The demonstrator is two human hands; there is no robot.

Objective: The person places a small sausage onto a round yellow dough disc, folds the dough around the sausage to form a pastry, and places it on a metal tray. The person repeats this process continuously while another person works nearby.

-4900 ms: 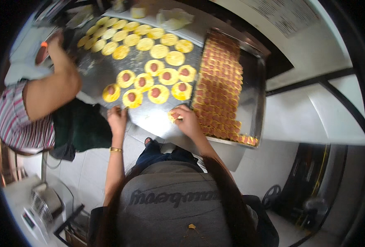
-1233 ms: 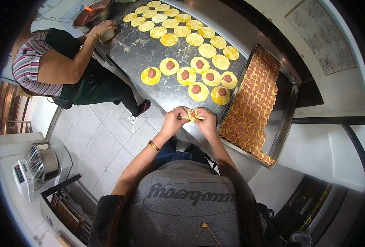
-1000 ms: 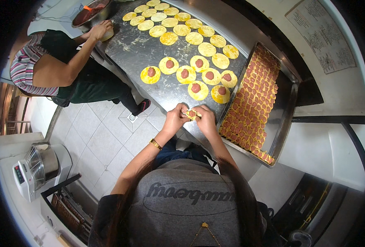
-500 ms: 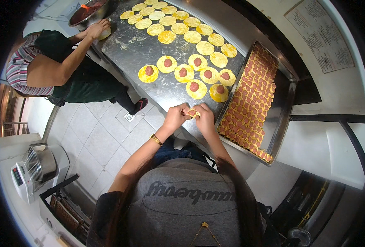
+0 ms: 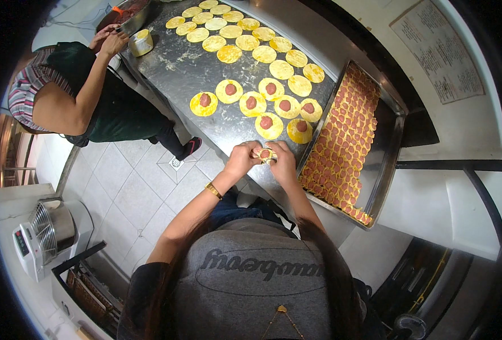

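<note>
Over the near edge of the metal table (image 5: 174, 68), my left hand (image 5: 242, 159) and my right hand (image 5: 284, 163) meet, with fingers closed round one small meat-filled dough round (image 5: 266, 154). Its yellow edge is gathered up around the reddish filling, which shows in the open middle. My fingers hide part of the rim. Just beyond my hands lies a flat dough round with a lump of meat (image 5: 267, 123), among several alike. To the right stands a large metal tray (image 5: 377, 187) with rows of small filled dough pieces (image 5: 341, 141) packed close together.
Plain yellow dough rounds (image 5: 229, 54) cover the table's far part. At the far left a co-worker's hands (image 5: 110, 41) are beside a metal bowl (image 5: 136, 21) of reddish meat; a pale container (image 5: 142, 43) sits at the table edge. A mixer (image 5: 55, 226) stands lower left.
The dough round's edge in my fingers is gathered more evenly around the filling. The co-worker's hands have moved left, off the pale container toward the bowl.
</note>
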